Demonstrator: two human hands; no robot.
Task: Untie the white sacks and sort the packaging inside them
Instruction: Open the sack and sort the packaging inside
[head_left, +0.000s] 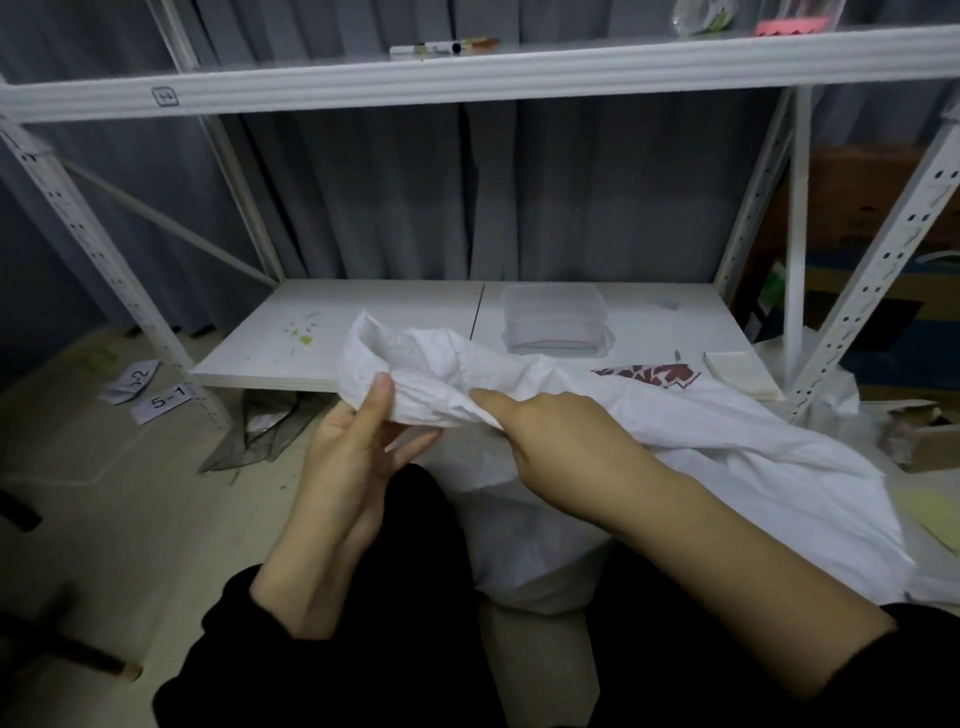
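A crumpled white sack (649, 421) lies across my lap and reaches up to the low shelf board (405, 322). My left hand (358, 447) pinches the sack's open mouth between thumb and fingers at its left end. My right hand (561, 431) grips the same rim just to the right, knuckles up. The mouth of the sack gapes between the two hands. A second white sack (535, 551) bulges under the first, between my knees. What is inside either sack is hidden.
On the shelf board stand a clear plastic box (555, 319), a red-and-white patterned piece (649, 374) and a pale pad (737, 371). White rack uprights (878, 270) flank the board. Paper labels (156, 400) and a dark mesh scrap (265, 431) lie on the floor at left. A cardboard box (919, 436) sits right.
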